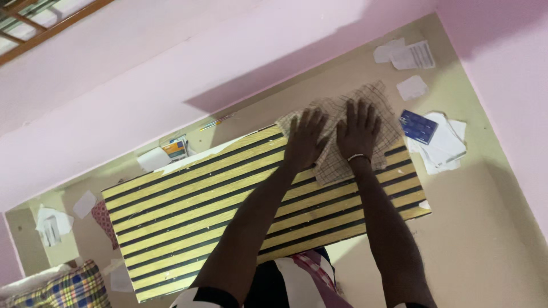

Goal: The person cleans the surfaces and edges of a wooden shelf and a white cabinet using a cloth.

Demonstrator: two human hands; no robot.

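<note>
Partly hidden checked cloth (381, 105) under left hand (304, 141), right hand (358, 132); fingers spread flat, palms unseen.

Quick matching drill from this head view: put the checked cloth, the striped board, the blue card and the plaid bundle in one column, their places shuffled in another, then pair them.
1 checked cloth
2 striped board
3 blue card
4 plaid bundle

a on white papers at right
b bottom-left corner of the view
c flat on the floor, under both forearms
d under left hand and right hand

Pairs: 1-d, 2-c, 3-a, 4-b
</note>
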